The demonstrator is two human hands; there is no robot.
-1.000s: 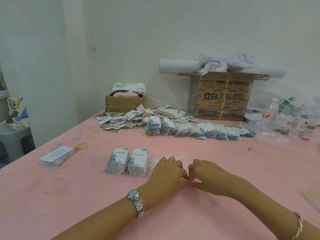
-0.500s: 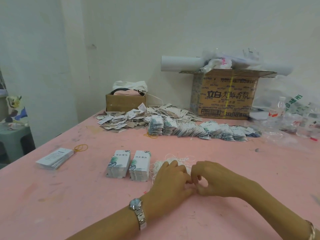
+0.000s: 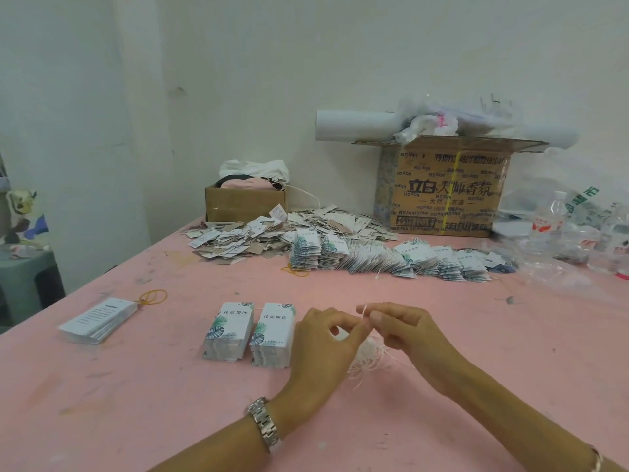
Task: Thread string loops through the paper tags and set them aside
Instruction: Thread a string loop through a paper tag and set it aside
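Note:
Two neat stacks of white paper tags with green leaf print point(image 3: 228, 332) point(image 3: 273, 334) stand side by side on the pink table point(image 3: 136, 386). Just right of them lies a loose bundle of white string loops point(image 3: 367, 356), partly hidden by my hands. My right hand point(image 3: 405, 330) pinches one white string point(image 3: 363, 310) between thumb and forefinger, its end sticking up. My left hand point(image 3: 320, 345) hovers over the bundle with thumb and forefinger curled together at that same string. A long row of threaded tags point(image 3: 391, 258) lies farther back.
A flat stack of text-printed tags point(image 3: 98, 320) with a yellow rubber band point(image 3: 153, 297) lies at left. At the back are a heap of loose tags point(image 3: 258, 236), a small open carton point(image 3: 245, 202), a large printed carton point(image 3: 446, 195), water bottles point(image 3: 548, 223) and clear plastic bags.
Both hands have lifted off the string bundle and parted a little. My right hand has drawn one string up out of the bundle.

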